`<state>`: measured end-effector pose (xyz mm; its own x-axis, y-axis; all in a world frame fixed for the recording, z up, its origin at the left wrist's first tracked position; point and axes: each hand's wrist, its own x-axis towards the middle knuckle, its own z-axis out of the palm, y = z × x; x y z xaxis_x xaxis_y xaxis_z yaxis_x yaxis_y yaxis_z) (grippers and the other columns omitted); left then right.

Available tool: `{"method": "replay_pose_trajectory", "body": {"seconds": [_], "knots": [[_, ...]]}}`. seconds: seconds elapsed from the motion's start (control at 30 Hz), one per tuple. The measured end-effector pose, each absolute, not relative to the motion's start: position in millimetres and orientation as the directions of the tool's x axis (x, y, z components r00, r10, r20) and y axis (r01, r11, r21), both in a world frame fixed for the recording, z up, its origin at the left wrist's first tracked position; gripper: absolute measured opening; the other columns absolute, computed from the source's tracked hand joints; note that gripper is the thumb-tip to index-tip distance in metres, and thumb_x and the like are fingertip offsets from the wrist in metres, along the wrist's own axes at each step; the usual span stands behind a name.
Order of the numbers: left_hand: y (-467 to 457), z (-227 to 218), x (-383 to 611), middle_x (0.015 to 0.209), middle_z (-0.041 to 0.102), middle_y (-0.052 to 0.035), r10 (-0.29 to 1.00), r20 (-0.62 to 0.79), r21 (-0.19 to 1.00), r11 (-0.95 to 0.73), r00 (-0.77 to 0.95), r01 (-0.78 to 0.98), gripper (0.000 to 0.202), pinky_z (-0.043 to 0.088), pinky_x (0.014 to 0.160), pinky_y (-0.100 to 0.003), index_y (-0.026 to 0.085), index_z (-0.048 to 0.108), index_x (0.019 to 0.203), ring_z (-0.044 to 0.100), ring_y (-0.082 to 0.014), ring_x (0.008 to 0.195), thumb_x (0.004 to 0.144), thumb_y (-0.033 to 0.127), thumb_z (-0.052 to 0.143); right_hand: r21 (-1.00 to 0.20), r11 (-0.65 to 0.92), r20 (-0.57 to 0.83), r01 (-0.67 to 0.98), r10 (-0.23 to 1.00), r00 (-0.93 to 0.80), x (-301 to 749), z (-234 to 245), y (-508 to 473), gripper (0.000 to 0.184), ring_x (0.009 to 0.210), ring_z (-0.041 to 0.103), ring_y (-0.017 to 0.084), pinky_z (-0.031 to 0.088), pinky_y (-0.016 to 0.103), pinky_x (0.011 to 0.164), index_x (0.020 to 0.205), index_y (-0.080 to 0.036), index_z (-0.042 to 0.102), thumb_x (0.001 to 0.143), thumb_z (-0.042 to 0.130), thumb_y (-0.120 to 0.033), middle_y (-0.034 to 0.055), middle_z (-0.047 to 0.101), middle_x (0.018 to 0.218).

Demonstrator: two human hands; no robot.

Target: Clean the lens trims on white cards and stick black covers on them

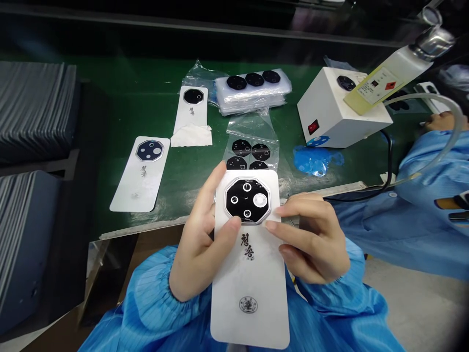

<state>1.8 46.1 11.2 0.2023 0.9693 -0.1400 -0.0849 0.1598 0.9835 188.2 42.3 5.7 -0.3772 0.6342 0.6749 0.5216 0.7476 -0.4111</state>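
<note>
A white phone back cover point(249, 283) is held up in front of me, with dark characters and a round emblem on its face. Near its top sits a black octagonal camera lens plate point(247, 199) with ring-shaped openings and a metal rim. My left hand point(201, 239) grips the cover's left edge, the thumb pressing by the plate's lower left. The fingertips of my right hand point(315, 234) touch the cover beside the plate's lower right rim, its fingers curled. Just behind the cover, a clear plastic sheet point(252, 128) carries several black octagonal lens plates point(241, 147), partly hidden.
Two more covers lie left, one point(141, 181) near and one point(186, 110) under a white cloth point(192, 136). Behind is a stack of plastic packs point(252, 98). A white box point(340, 115) supports a tilted bottle point(388, 78). Blue film point(315, 160), grey panel stacks point(32, 112) and a co-worker's sleeve point(421, 161) show.
</note>
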Motion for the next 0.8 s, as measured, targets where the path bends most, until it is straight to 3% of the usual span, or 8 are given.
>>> {"method": "replay_pose_trajectory", "body": {"seconds": [0.07,0.2,0.43,0.6,0.67,0.8], "knots": [[45.4,11.8,2.3,0.15,0.03,0.0017,0.967,-0.156,0.978,0.179,0.2,-0.104,0.06,0.063,0.059,-0.027,0.036,0.034,0.14,0.067,-0.0258,0.096,0.086,0.022,0.056,-0.401,0.754,0.674,0.52,0.627,-0.389,187.7,6.1,43.2,0.021,0.086,0.051,0.017,0.047,0.034,0.07,0.099,-0.016,0.059,0.085,0.044,-0.021,0.0077,0.05,0.099],[44.2,12.7,3.9,0.138,0.049,-0.0032,0.954,-0.184,0.966,0.22,0.237,-0.134,0.06,0.058,0.047,-0.021,0.036,0.028,0.142,0.071,-0.0215,0.083,0.088,0.026,0.053,-0.39,0.766,0.664,0.511,0.618,-0.42,186.3,7.4,44.4,0.027,0.086,0.049,0.017,0.047,0.034,0.071,0.101,-0.014,0.061,0.088,0.042,-0.027,0.0084,0.047,0.099],[45.1,12.8,4.2,0.14,0.048,-0.0028,0.95,-0.158,0.976,0.192,0.27,-0.103,0.06,0.057,0.044,-0.021,0.035,0.022,0.143,0.07,-0.0229,0.089,0.09,0.029,0.05,-0.377,0.742,0.614,0.554,0.648,-0.451,185.8,7.4,44.6,0.037,0.085,0.048,0.018,0.046,0.035,0.069,0.103,-0.014,0.064,0.091,0.038,-0.037,0.0076,0.042,0.096],[43.7,12.6,9.0,0.149,0.032,-0.0012,0.978,-0.098,0.989,0.116,0.185,-0.089,0.059,0.062,0.063,-0.026,0.031,0.028,0.142,0.064,-0.0257,0.105,0.088,0.028,0.053,-0.35,0.738,0.608,0.577,0.648,-0.46,185.0,7.7,45.0,0.038,0.086,0.047,0.018,0.045,0.035,0.071,0.101,-0.014,0.065,0.091,0.037,-0.038,0.0075,0.041,0.095],[43.1,11.5,10.7,0.149,0.034,-0.0012,0.981,-0.08,0.987,0.103,0.177,-0.122,0.057,0.062,0.075,-0.029,0.031,0.028,0.142,0.061,-0.0263,0.11,0.089,0.027,0.051,-0.339,0.739,0.61,0.583,0.644,-0.461,184.6,7.5,44.9,0.037,0.086,0.047,0.018,0.045,0.035,0.072,0.1,-0.015,0.065,0.092,0.037,-0.038,0.0071,0.04,0.095],[43.1,7.1,9.1,0.149,0.033,0.0024,0.985,0.009,0.997,0.004,0.171,-0.077,0.055,0.05,0.101,-0.037,0.033,0.027,0.141,0.046,-0.0266,0.127,0.091,0.025,0.047,-0.301,0.742,0.623,0.599,0.629,-0.465,183.7,5.2,44.4,0.036,0.087,0.047,0.018,0.045,0.036,0.072,0.101,-0.015,0.064,0.091,0.039,-0.039,0.0072,0.04,0.096]]}}
